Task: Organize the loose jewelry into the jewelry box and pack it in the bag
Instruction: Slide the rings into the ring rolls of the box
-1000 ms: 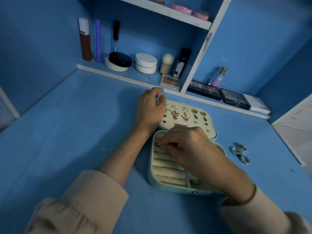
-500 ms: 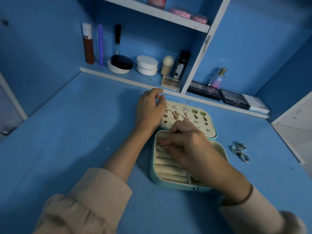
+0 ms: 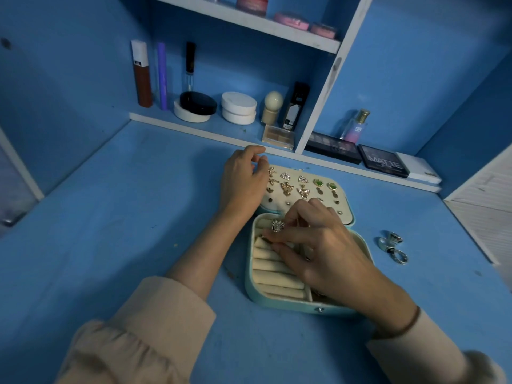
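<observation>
A small teal jewelry box (image 3: 279,304) lies open on the blue desk. Its cream lid panel (image 3: 310,189) carries several pairs of earrings. My right hand (image 3: 318,245) is over the box's cream ring rolls, and its fingertips pinch an ornate silver ring (image 3: 277,225) at the top roll. My left hand (image 3: 243,181) holds the left edge of the open lid with curled fingers. Loose silver rings (image 3: 393,246) lie on the desk to the right of the box. No bag is in view.
A low shelf behind the box holds cosmetics: compacts (image 3: 238,107), tubes (image 3: 141,74), a perfume bottle (image 3: 356,127) and eyeshadow palettes (image 3: 383,163). An upright white divider (image 3: 329,87) stands just behind the lid. A white slatted panel (image 3: 487,212) is at the right.
My right hand has shifted up toward the top ring roll, and the ornate ring now shows at its fingertips. My left hand stays on the lid's left edge.
</observation>
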The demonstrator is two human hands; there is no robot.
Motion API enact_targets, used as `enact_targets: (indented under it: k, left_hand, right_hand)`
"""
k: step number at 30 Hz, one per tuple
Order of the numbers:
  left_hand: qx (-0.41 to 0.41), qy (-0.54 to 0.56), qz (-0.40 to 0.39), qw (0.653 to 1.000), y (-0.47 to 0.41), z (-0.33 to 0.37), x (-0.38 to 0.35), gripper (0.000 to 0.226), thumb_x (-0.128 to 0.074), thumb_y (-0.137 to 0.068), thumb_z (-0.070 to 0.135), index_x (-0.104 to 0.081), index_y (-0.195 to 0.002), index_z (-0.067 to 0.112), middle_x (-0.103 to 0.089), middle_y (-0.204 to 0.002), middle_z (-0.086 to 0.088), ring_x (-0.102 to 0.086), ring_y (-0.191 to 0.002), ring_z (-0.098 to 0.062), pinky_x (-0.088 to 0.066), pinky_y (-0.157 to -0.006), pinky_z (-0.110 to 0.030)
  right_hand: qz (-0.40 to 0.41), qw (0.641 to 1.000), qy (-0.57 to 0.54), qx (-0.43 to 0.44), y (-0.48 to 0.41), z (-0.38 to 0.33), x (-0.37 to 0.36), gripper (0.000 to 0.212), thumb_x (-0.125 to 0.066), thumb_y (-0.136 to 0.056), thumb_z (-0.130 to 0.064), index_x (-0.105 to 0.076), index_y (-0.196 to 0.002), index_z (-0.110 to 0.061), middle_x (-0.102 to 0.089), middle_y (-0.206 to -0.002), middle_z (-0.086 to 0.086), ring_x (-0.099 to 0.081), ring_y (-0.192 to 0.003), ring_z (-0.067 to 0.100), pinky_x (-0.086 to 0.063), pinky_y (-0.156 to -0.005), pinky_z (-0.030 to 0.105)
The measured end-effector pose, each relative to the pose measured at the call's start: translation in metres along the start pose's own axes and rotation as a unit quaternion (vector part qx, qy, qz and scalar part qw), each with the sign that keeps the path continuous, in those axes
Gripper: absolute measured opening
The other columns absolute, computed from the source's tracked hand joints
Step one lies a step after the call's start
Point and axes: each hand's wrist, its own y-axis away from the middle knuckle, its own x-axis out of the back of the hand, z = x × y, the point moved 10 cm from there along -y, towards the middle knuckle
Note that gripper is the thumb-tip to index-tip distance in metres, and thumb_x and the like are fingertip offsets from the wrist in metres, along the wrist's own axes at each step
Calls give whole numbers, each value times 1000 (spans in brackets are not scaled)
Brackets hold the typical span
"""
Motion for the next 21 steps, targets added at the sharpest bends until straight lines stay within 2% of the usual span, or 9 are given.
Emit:
enact_targets:
  k: [5, 7, 10, 13, 17, 21]
  left_hand:
    - [-1, -6, 1, 1000, -1, 0, -1, 28, -49, -96, 18, -62, -119, 12, -60, -114, -7, -54, -97, -14, -38, -80, -20]
    - [0, -8, 5, 1000, -2, -1, -1, 28, -49, -96, 18, -62, -119, 11, -60, -114, -7, -55, -98, -15, -37, -80, -20]
    - [-5, -11, 5, 1000, -2, 0, -2, 28, -49, -96, 18, -62, -119, 12, -60, -114, -7, -52, -96, -12, -36, -78, -18]
    - [-3, -11, 4, 1000, -3, -1, -3, 28, -49, -96, 18, -62, -120, 11, -60, -116, -7, -54, -100, -15, -39, -80, -21]
    - [-8, -14, 2, 1000, -3, 0, -4, 28, -49, -96, 18, -62, -120, 11, -60, -116, -8, -55, -101, -17, -42, -83, -25]
    - [-7, -17, 5, 1000, -4, 1, -2, 28, -49, -95, 17, -62, -120, 12, -61, -116, -7, -54, -98, -15, -41, -80, -23]
  right_hand:
    - [12, 1000, 13, 0, -1, 0, 3, 24, -64, -80, -28, -71, -102, -24, -52, -83, -5, -45, -78, 15, -43, -64, 37]
    - [30, 999, 27, 3, 2, -3, 6, 21, -65, -80, -27, -70, -100, -22, -51, -82, -5, -46, -77, 16, -44, -63, 37]
    - [53, 997, 49, 21, 7, -11, 10, 14, -66, -81, -22, -72, -95, -21, -50, -79, -4, -45, -74, 16, -38, -62, 33]
    - [53, 995, 72, 35, 10, -16, 8, 16, -65, -83, -18, -70, -97, -22, -51, -80, -3, -45, -74, 18, -32, -63, 29]
    - [39, 996, 72, 25, 7, -12, 7, 21, -64, -81, -20, -70, -100, -24, -54, -84, -4, -47, -78, 19, -38, -64, 33]
    - [34, 998, 50, 27, 2, -9, 5, 14, -66, -79, -22, -74, -91, -25, -54, -82, -4, -46, -76, 18, -40, -62, 36]
